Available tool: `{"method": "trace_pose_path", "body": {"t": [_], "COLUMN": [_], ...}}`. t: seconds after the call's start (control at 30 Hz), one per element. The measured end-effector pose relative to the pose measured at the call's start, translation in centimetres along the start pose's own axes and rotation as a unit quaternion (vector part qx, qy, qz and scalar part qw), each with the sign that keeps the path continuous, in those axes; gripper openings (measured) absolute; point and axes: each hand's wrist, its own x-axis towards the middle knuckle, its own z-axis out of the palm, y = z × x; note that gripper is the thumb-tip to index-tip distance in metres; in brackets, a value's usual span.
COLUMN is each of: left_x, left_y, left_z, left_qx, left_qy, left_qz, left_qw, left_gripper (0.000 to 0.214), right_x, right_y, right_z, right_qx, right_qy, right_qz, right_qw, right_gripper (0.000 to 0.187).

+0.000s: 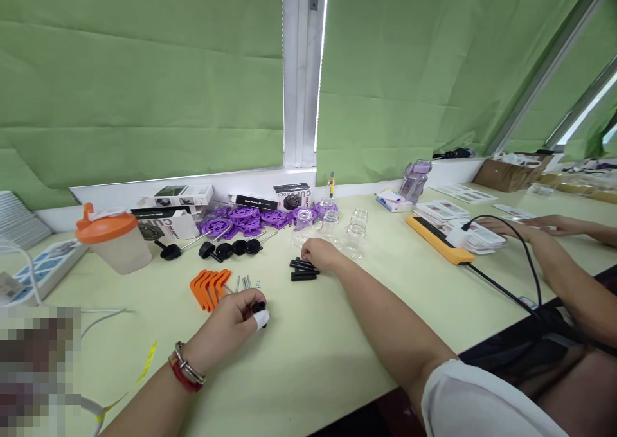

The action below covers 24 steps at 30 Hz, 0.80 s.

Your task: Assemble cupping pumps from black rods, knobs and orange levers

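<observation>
My left hand [236, 318] rests on the pale table with its fingers curled round a small black part [259, 308]; one fingertip wears a white wrap. Just beyond it lie orange plastic pieces [210, 286] and several small metal screws [245, 283]. My right hand [321, 254] reaches forward, fingers closed down onto a small stack of black bars [303, 270]. Behind that hand stand clear glass jars [332, 226].
Purple discs [250, 220], black knobs [226, 249] and printed boxes [176, 196] line the back edge. An orange-lidded shaker cup [112, 238] stands at left by a power strip [45, 263]. At right another person's arms [559, 257] lie near an orange strip [438, 239] and black cable [501, 289].
</observation>
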Motion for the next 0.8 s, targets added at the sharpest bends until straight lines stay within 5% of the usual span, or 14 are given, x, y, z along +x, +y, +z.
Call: {"method": "trace_pose_path", "body": {"t": [0.27, 0.43, 0.57, 0.8], "left_x": [0.1, 0.4, 0.5, 0.7], "left_y": [-0.1, -0.3, -0.5, -0.5], "left_z": [0.3, 0.3, 0.2, 0.3], "left_qx": [-0.031, -0.055, -0.054, -0.037], "left_qy": [-0.005, -0.011, 0.002, 0.019], "left_qz": [-0.003, 0.015, 0.028, 0.041], "left_qw": [0.999, 0.998, 0.998, 0.998], "left_gripper": [0.020, 0.020, 0.019, 0.021], "right_x": [-2.6, -5.7, -7.0, -7.1], "right_y": [-2.4, -6.8, -9.2, -9.7], "right_z": [-1.4, -0.2, 1.3, 1.9], "right_qx": [0.150, 0.355, 0.345, 0.326], "right_qy": [0.052, -0.035, -0.061, -0.044], "right_qz": [-0.017, -0.079, -0.159, -0.133], "right_qw": [0.987, 0.931, 0.923, 0.935], "right_gripper": [0.016, 0.015, 0.008, 0.010]}}
